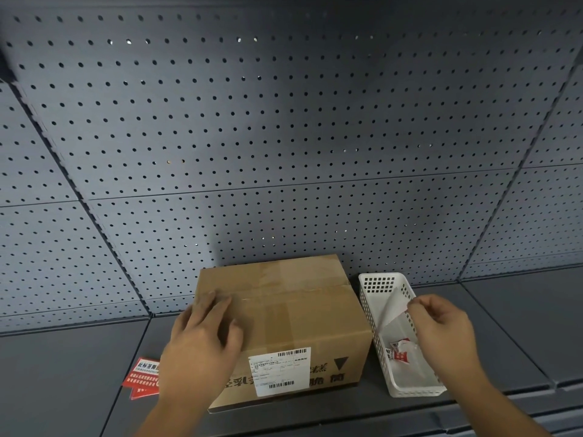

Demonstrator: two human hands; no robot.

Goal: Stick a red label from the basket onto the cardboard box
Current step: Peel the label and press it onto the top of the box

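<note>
A: Two bare hands. Left hand (202, 339): flat, fingers spread, palm pressed on the taped top of the cardboard box (284, 323), gripping nothing.

B: Right hand (441, 323)?

A: Fingertips pinched on a thin white sheet (392, 305), glossy, curling, held above the basket (367, 298).

B: Basket details?

A: White plastic, rectangular, perforated walls; just right of the box. Crumpled red-and-white label (400, 351) inside.

B: Box?

A: Brown corrugated, white printed shipping label (280, 370) on its near face. Flat red labels (142, 375) lie left, on the grey metal shelf (520, 326); pegboard (284, 121) behind.
</note>
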